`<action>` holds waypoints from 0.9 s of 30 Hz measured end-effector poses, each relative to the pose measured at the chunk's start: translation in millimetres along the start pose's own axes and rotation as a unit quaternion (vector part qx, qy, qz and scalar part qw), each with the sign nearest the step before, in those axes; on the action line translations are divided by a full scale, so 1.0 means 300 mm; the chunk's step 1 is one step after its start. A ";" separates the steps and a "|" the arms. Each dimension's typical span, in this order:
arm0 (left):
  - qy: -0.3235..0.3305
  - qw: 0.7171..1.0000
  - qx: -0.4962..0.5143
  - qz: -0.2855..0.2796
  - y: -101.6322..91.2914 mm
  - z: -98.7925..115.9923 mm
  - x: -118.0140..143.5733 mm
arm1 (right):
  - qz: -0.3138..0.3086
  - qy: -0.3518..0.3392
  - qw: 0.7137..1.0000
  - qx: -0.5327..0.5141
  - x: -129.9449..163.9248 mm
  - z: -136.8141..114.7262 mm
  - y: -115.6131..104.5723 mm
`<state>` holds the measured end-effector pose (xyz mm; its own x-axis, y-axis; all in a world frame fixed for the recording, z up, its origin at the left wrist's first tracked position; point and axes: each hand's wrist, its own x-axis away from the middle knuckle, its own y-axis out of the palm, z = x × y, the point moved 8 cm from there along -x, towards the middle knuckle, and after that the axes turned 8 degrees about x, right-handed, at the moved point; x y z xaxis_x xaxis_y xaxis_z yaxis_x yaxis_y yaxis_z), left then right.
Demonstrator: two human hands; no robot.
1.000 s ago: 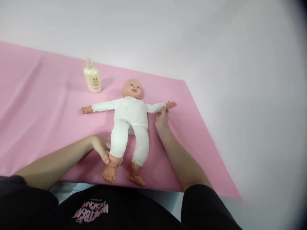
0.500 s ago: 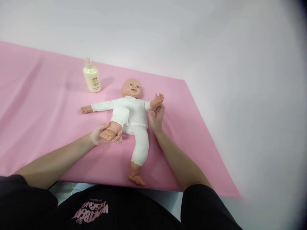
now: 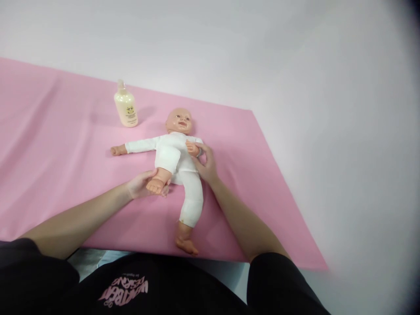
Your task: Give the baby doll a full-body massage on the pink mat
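Note:
A baby doll (image 3: pixel 179 151) with a white cloth body lies face up, its head pointing away from me. My left hand (image 3: pixel 141 184) is wrapped round the doll's lower leg on the left, holding that leg bent up over its belly; some fingers are hidden behind the ankle. At the doll's other side, my right hand (image 3: pixel 206 164) grips its arm near the wrist, with the doll's hand (image 3: pixel 193 148) folded in over the chest. The doll's other arm stretches out to the left, and its other leg hangs straight toward me.
A pump bottle (image 3: pixel 127 107) of pale yellow liquid stands beyond the doll, to the left. Pink cloth (image 3: pixel 65 144) covers the table, with its right edge slanting down past my right arm. A pale wall or floor surface lies beyond.
My right hand has brought the doll's arm inward, from out at the side to across its chest. My left hand has shifted slightly right with the bent leg.

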<state>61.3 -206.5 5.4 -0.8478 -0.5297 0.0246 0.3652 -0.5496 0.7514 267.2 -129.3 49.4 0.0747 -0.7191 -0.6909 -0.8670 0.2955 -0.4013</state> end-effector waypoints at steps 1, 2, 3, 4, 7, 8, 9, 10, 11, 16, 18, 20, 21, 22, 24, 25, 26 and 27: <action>-0.010 1.000 -0.004 -0.015 0.005 -0.006 0.005 | 0.015 0.020 1.000 -0.011 0.002 0.017 -0.005; -0.025 0.999 -0.011 -0.034 0.013 -0.015 0.012 | 0.033 0.041 0.998 -0.023 0.004 0.035 -0.011; -0.043 0.997 -0.018 -0.056 0.024 -0.024 0.020 | 0.051 0.063 0.996 -0.036 0.005 0.054 -0.018; -0.064 0.995 -0.025 -0.078 0.036 -0.034 0.030 | 0.071 0.083 0.993 -0.050 0.005 0.073 -0.026; -0.120 0.981 -0.063 -0.139 0.076 -0.054 0.057 | 0.132 0.139 0.976 -0.100 0.002 0.126 -0.059; -0.125 0.977 -0.083 -0.152 0.086 -0.052 0.061 | 0.153 0.158 0.968 -0.117 0.003 0.145 -0.072; -0.128 0.972 -0.107 -0.163 0.094 -0.048 0.063 | 0.173 0.181 0.959 -0.135 0.005 0.167 -0.085; -0.134 0.966 -0.134 -0.178 0.104 -0.047 0.065 | 0.192 0.208 0.947 -0.153 0.009 0.191 -0.095; -0.145 0.957 -0.158 -0.195 0.114 -0.049 0.067 | 0.208 0.238 0.933 -0.172 0.017 0.219 -0.102; -0.248 0.907 -0.212 -0.265 0.165 -0.084 0.092 | 0.252 0.358 0.859 -0.266 0.068 0.366 -0.090; -0.254 0.909 -0.210 -0.257 0.175 -0.078 0.088 | 0.240 0.352 0.862 -0.275 0.070 0.410 -0.081; -0.254 0.910 -0.209 -0.252 0.175 -0.071 0.084 | 0.213 0.332 0.881 -0.260 0.065 0.438 -0.075; -0.257 0.909 -0.206 -0.255 0.172 -0.071 0.085 | 0.198 0.324 0.891 -0.249 0.063 0.446 -0.073; -0.262 0.908 -0.196 -0.262 0.166 -0.073 0.087 | 0.190 0.319 0.898 -0.237 0.063 0.449 -0.072; -0.265 0.909 -0.151 -0.284 0.154 -0.078 0.092 | 0.191 0.315 0.905 -0.215 0.065 0.438 -0.079; -0.256 0.912 -0.123 -0.295 0.148 -0.078 0.093 | 0.197 0.310 0.908 -0.202 0.064 0.421 -0.086; -0.237 0.919 -0.097 -0.299 0.141 -0.074 0.091 | 0.202 0.299 0.913 -0.189 0.059 0.395 -0.092; -0.210 0.929 -0.076 -0.294 0.133 -0.065 0.084 | 0.205 0.280 0.922 -0.174 0.051 0.360 -0.097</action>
<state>62.0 -254.4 23.1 -0.9816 0.1726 -0.0818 -0.1860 -0.7664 0.6148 346.8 -81.0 -14.5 -0.4763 -0.8320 -0.2843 -0.8783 0.4657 0.1085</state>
